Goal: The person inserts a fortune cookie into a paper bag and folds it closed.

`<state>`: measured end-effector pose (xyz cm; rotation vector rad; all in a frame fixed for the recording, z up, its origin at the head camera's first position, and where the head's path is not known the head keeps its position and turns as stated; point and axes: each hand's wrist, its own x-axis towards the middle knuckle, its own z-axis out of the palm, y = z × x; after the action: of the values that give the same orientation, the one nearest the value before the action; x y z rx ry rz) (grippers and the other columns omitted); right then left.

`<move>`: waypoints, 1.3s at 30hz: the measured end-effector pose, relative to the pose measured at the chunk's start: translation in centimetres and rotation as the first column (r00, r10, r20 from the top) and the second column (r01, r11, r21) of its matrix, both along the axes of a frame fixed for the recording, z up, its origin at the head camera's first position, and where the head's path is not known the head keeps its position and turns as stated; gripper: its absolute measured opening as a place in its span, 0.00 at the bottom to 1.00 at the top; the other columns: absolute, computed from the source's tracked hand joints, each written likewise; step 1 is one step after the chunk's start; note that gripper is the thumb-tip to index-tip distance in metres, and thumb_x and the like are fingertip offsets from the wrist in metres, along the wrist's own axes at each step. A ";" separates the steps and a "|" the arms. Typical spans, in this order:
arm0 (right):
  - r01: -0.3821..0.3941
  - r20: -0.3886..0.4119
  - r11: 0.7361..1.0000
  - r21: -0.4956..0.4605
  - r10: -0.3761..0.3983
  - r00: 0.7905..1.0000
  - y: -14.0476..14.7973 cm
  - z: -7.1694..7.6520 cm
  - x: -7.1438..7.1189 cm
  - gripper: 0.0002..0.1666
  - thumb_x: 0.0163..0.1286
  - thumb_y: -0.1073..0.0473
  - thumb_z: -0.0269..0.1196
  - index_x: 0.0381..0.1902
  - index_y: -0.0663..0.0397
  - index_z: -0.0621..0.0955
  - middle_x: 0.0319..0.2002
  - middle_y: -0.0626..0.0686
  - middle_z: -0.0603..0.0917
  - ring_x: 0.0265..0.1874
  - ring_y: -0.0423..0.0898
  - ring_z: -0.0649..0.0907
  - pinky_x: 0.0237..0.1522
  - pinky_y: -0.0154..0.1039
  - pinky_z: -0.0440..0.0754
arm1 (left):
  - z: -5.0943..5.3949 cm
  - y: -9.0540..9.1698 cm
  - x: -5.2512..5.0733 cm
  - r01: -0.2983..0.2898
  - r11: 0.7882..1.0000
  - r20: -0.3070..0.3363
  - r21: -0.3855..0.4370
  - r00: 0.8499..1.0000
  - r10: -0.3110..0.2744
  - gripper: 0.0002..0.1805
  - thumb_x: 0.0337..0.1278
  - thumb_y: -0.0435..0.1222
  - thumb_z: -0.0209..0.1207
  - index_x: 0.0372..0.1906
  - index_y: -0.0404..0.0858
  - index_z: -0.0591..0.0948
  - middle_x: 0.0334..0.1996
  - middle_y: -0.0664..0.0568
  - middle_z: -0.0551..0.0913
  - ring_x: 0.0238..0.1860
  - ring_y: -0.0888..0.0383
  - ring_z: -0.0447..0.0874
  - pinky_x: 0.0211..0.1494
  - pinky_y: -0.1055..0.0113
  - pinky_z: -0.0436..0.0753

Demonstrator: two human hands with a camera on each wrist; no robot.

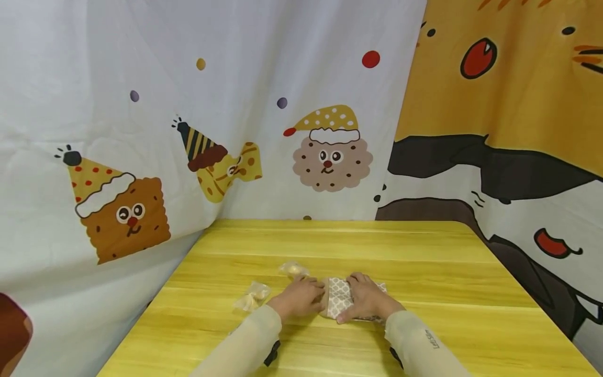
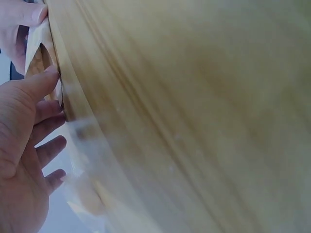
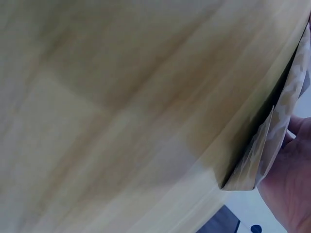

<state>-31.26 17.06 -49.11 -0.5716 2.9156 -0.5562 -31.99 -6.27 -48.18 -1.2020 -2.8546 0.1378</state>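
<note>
Patterned paper bag (image 1: 337, 299) lies on wooden table (image 1: 377, 248), long axis left-right, open mouth pointing left. Left hand (image 1: 301, 297) pinches mouth's edge; right hand (image 1: 368, 298) grips bag crosswise, thumb on near side.

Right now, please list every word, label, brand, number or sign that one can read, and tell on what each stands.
Dark lettering on the right sleeve: too small to read with certainty.
Patterned bag: no readable text.
Two clear wrappers: no readable text.
Cartoon backdrop: no words visible.
Nothing legible to quote.
</note>
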 end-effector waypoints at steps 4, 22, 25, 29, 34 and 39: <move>0.010 0.009 1.000 -0.023 -0.010 1.000 0.0 0.0 -0.2 0.75 0.40 0.22 0.73 0.73 0.66 0.63 0.70 0.63 0.63 0.69 0.62 0.63 0.67 0.59 0.63 | 0.2 -0.2 -0.1 -0.005 0.997 0.048 0.075 0.999 0.002 0.22 0.69 0.50 0.58 0.60 0.44 0.81 0.65 0.53 0.75 0.68 0.50 0.70 0.71 0.49 0.63; -0.001 0.006 1.000 -0.023 0.001 1.000 -0.2 0.1 -0.1 0.69 0.48 0.24 0.71 0.71 0.68 0.64 0.70 0.65 0.64 0.69 0.64 0.63 0.67 0.61 0.62 | 0.4 0.2 -0.2 -0.090 0.841 0.218 0.533 0.975 -0.033 0.20 0.69 0.36 0.59 0.61 0.30 0.78 0.58 0.43 0.81 0.60 0.48 0.78 0.63 0.56 0.75; 0.001 -0.001 1.000 -0.020 -0.001 1.000 -0.2 0.0 -0.1 0.68 0.48 0.24 0.71 0.71 0.68 0.65 0.69 0.64 0.64 0.69 0.64 0.64 0.67 0.61 0.62 | 0.4 0.4 -0.2 -0.150 0.811 0.271 0.566 0.962 -0.011 0.20 0.71 0.38 0.58 0.61 0.32 0.79 0.57 0.44 0.81 0.60 0.49 0.78 0.62 0.56 0.77; 0.001 -0.018 1.000 -0.021 -0.002 1.000 -0.2 -0.1 -0.1 0.68 0.47 0.23 0.71 0.70 0.68 0.66 0.68 0.64 0.66 0.68 0.64 0.65 0.66 0.61 0.64 | 0.2 0.7 -0.1 -0.237 0.759 0.343 0.606 0.939 0.019 0.20 0.73 0.39 0.55 0.60 0.32 0.80 0.57 0.44 0.82 0.58 0.49 0.79 0.59 0.56 0.79; 0.010 -0.025 1.000 -0.024 -0.011 1.000 -0.3 -0.3 -0.2 0.67 0.47 0.22 0.70 0.69 0.68 0.67 0.67 0.64 0.66 0.67 0.65 0.66 0.65 0.61 0.65 | -0.1 1.1 -0.1 -0.277 0.700 0.359 0.658 0.933 0.031 0.18 0.72 0.39 0.57 0.56 0.30 0.83 0.50 0.43 0.85 0.51 0.51 0.83 0.53 0.60 0.82; 0.024 -0.025 0.999 -0.034 -0.025 0.999 -0.3 -0.4 -0.1 0.68 0.47 0.21 0.69 0.68 0.68 0.68 0.67 0.65 0.66 0.67 0.65 0.66 0.65 0.62 0.66 | -0.3 1.5 -0.2 -0.333 0.647 0.393 0.686 0.918 0.056 0.12 0.72 0.37 0.57 0.42 0.36 0.88 0.31 0.53 0.86 0.29 0.63 0.78 0.34 0.68 0.78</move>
<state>-31.38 16.73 -49.51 -0.5521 2.9457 -0.6062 -32.23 -4.81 -48.52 -0.7605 -2.7544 -1.2393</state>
